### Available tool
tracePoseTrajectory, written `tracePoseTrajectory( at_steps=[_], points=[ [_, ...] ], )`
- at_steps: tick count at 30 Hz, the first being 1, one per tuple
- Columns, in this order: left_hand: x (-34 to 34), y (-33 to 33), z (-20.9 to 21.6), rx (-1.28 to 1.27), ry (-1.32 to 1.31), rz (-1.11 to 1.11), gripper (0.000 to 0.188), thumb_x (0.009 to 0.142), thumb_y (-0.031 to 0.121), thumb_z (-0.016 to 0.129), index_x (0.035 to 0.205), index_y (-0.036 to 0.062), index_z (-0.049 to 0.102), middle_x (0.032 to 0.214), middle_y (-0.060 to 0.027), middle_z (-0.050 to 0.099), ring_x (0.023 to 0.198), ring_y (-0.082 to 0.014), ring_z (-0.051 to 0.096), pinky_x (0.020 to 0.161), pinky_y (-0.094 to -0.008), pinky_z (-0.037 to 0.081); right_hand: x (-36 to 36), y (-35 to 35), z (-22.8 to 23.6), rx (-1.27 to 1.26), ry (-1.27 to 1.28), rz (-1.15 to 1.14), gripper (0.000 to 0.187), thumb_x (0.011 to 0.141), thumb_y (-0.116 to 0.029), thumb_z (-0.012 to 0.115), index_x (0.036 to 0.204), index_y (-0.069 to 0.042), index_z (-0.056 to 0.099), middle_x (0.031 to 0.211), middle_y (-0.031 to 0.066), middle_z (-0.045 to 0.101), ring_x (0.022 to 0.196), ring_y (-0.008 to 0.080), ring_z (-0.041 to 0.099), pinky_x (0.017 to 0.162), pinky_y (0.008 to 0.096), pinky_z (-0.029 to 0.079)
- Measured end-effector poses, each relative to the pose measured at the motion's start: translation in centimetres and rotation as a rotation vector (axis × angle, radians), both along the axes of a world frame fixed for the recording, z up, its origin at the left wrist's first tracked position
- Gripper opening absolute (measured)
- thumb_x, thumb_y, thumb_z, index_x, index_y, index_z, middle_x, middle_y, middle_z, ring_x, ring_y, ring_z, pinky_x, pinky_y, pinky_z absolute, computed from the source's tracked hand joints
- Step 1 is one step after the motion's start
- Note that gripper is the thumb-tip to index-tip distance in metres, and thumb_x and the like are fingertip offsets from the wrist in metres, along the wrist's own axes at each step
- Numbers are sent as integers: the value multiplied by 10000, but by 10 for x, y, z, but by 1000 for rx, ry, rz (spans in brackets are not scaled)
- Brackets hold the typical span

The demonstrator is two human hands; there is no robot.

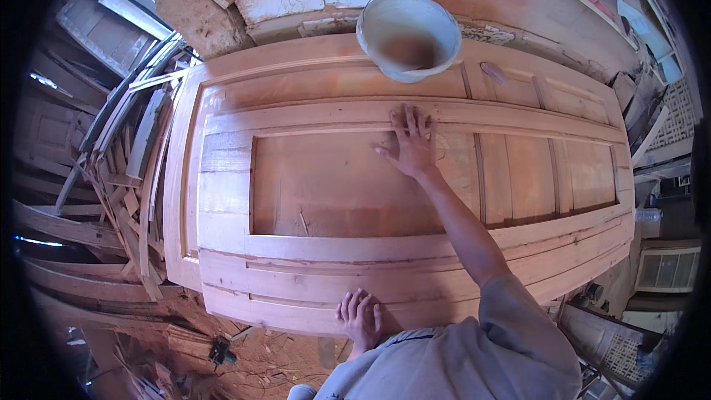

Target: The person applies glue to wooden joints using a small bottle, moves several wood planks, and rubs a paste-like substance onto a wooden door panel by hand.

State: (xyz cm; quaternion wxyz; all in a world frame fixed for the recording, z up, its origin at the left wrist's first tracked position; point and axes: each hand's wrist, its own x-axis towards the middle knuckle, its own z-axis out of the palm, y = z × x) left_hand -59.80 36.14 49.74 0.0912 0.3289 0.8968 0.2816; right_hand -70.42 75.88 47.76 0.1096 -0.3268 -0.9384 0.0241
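A pale wooden panelled door lies flat in front of me, with a second wooden door showing from beneath its far and left sides. My right hand is stretched across the upper door. Its fingers are spread and rest on the far long rail, while the thumb points left over the large panel. Nothing shows in its grip. Close to my body, my left hand lies open on the door's near edge, fingers extended and apart. A small wood sliver lies on the large panel.
A whitish bucket with a brownish inside stands beyond my right hand. A flat brownish piece lies on the farther door. Stacked scrap wood crowds the left. A dark tool sits on the shaving-strewn floor. Shelves stand far right.
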Motion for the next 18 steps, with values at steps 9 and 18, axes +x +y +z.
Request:
tracePoseTrajectory(
  at_steps=[9,18],
  points=[
    [1,2,0,4,0,-4,279,810,251,631,1060,128,630,1232,-83,561,1231,-310,428,1042,-479,251,-5,-11,5,-40,-6,-44,902,773,-714,484,1475,-205,236,1546,150,80,1418,375,64,1091,633,-19],
    [0,2,2,3,3,4,277,803,245,636,1051,122,632,1229,-90,561,1225,-317,430,1041,-477,257,29,18,6,-60,63,-221,1012,730,-712,548,1488,-166,158,1533,162,121,1414,379,77,1088,635,0]
  ],
)
